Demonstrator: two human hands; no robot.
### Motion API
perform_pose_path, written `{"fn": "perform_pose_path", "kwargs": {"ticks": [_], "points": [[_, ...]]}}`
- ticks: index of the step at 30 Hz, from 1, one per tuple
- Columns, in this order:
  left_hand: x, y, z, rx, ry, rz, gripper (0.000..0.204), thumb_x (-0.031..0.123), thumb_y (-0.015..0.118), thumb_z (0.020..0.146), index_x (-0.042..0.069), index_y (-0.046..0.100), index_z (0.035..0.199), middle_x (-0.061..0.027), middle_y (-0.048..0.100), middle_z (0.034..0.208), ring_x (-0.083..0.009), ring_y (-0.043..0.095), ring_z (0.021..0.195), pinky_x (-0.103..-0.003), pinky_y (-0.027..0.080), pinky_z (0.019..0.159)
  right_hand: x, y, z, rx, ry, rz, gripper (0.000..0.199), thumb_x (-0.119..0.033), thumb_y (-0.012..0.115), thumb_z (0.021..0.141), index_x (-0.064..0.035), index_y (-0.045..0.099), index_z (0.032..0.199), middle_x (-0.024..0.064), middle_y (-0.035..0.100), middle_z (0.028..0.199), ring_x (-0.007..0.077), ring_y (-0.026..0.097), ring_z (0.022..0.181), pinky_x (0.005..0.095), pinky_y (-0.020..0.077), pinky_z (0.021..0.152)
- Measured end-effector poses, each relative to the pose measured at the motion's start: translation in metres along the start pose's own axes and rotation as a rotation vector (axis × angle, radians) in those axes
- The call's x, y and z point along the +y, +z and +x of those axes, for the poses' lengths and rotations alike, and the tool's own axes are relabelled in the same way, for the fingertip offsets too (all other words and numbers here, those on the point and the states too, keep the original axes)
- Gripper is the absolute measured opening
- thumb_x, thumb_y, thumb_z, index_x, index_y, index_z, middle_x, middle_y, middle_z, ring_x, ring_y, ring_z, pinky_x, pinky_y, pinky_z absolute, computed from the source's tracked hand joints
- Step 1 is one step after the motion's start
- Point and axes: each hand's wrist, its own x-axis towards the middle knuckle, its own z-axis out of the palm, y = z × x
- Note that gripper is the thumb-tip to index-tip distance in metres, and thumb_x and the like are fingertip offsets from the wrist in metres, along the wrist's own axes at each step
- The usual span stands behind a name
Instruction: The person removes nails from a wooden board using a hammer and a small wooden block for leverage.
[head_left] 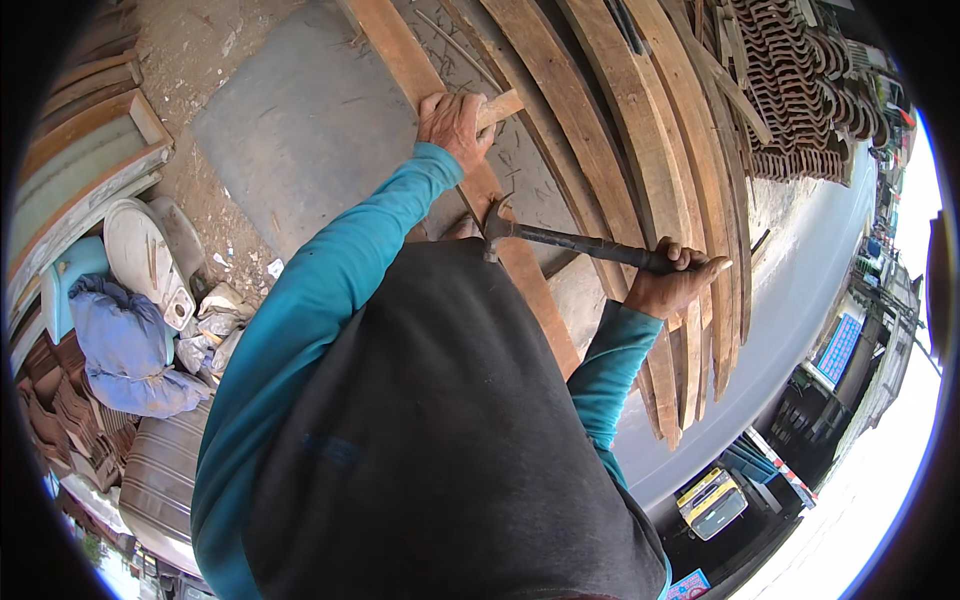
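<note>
A long narrow wooden plank (535, 290) slants from the top of the view down past my body. My left hand (455, 128) is closed over its upper part, gripping a short wooden piece (502, 107) whose end sticks out to the right. A claw hammer (570, 241) with a dark handle is in my right hand (672, 282), fingers wrapped round the handle's end and thumb pointing right. The hammer's head overlaps the plank below my left hand; whether it touches the wood I cannot tell.
Long weathered beams (600, 120) lie stacked to the right, with piled roof tiles (800, 90) beyond. A grey sheet (300, 130) strewn with splinters or nails covers the ground. At left are a framed panel (85, 185), a blue cloth bundle (125, 345) and a pale plastic seat (140, 250).
</note>
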Motion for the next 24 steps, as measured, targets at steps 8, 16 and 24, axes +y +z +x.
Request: {"fn": "perform_pose_path", "kwargs": {"ticks": [8,16,24], "points": [[-0.005,0.004,0.007,0.025,-0.017,0.069,0.046,0.022,0.079,0.078,0.009,0.056,0.115,-0.0105,0.067,0.108,-0.027,0.061,0.107,-0.045,0.035,0.101,-0.012,0.056,-0.002,-0.048,0.14,0.087,0.049,-0.052,0.064,0.097,-0.0158,0.041,0.074,-0.0029,0.032,0.055,0.012,0.046,0.052,0.0271,0.0458,0.06],[-0.008,0.001,0.006,-0.099,-0.061,0.125,0.039,0.025,0.077,0.079,0.011,0.054,0.107,-0.008,0.066,0.102,-0.0264,0.06,0.104,-0.045,0.033,0.101,0.02,0.165,-0.035,-0.261,-0.018,-0.316,0.048,-0.052,0.074,0.089,-0.0107,0.052,0.078,-0.0013,0.042,0.059,0.0109,0.046,0.054,0.0271,0.0448,0.058],[0.0,0.001,-0.001,0.017,-0.057,0.089,0.036,0.025,0.077,0.078,0.011,0.054,0.101,-0.0083,0.066,0.099,-0.0264,0.061,0.104,-0.045,0.034,0.102,0.043,0.22,-0.083,-0.582,-0.117,-0.45,0.043,-0.04,0.077,0.092,-0.0087,0.054,0.073,-0.0064,0.043,0.061,0.0046,0.039,0.053,0.0225,0.0302,0.049]]}}
